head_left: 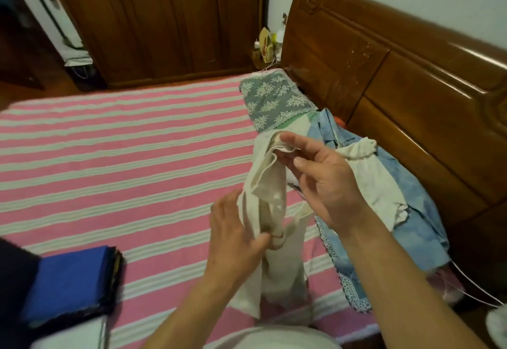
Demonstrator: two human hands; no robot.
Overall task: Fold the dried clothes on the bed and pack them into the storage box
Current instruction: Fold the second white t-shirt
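A cream garment (pixel 270 184) hangs in the air above the pink-and-white striped bed (pixel 123 143). My right hand (pixel 321 173) pinches its top edge between thumb and fingers. Lower down, my left hand (pixel 233 236) grips the bunched middle of the same garment, and its loose end drapes toward me. A heap of clothes lies by the headboard: a light blue garment (pixel 411 228) with a lace-trimmed edge and a white piece (pixel 375 184) on top of it. No storage box is recognisable in view.
A grey floral cloth (pixel 277 101) lies near the head of the bed. Folded blue and dark items (pixel 71 285) sit stacked at the bottom left. The wooden headboard (pixel 397 79) runs along the right, and a wooden wardrobe (pixel 164 19) stands beyond the bed.
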